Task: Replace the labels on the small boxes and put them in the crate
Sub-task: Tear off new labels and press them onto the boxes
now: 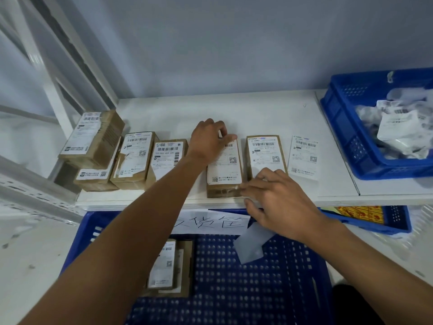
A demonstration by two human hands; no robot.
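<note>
Left hand [209, 139] grips box [223, 184]; right hand [278, 200] touches its label [225, 166].

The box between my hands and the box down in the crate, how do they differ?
The shelf box lies on the white shelf; the crate box lies in the blue crate. The left hand and right hand touch the shelf box; no hand touches the crate box. Both are brown with white labels.
</note>
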